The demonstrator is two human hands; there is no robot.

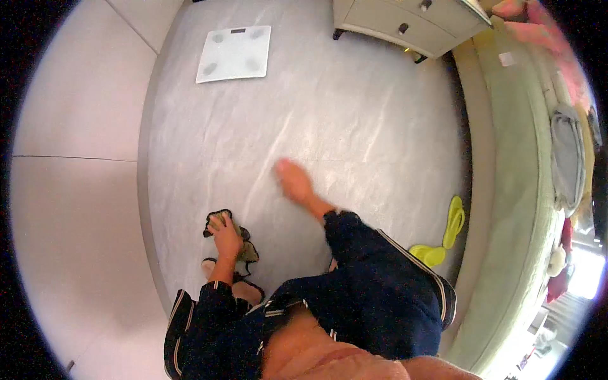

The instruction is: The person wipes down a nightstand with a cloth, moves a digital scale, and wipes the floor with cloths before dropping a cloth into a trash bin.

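Low at the left, my left hand [226, 237] is closed on an olive-tan cloth item with black trim [248, 250]. Parts of the cloth show on both sides of my fingers, and its exact kind is unclear. Just below it, one of my feet in dark footwear [252, 291] shows in part. My right hand [295, 182] hangs over the grey floor [323, 114], apart from the cloth. Motion smears its fingers, so their shape does not show. Dark blue sleeves with pale striped edging cover both arms.
A white bathroom scale [233, 56] lies at the upper left. A drawer cabinet [380, 25] stands at the top. Yellow-green slippers [454, 223] lie beside a bed with a pale green cover [516, 145]. Pale panels [76, 209] bound the left side.
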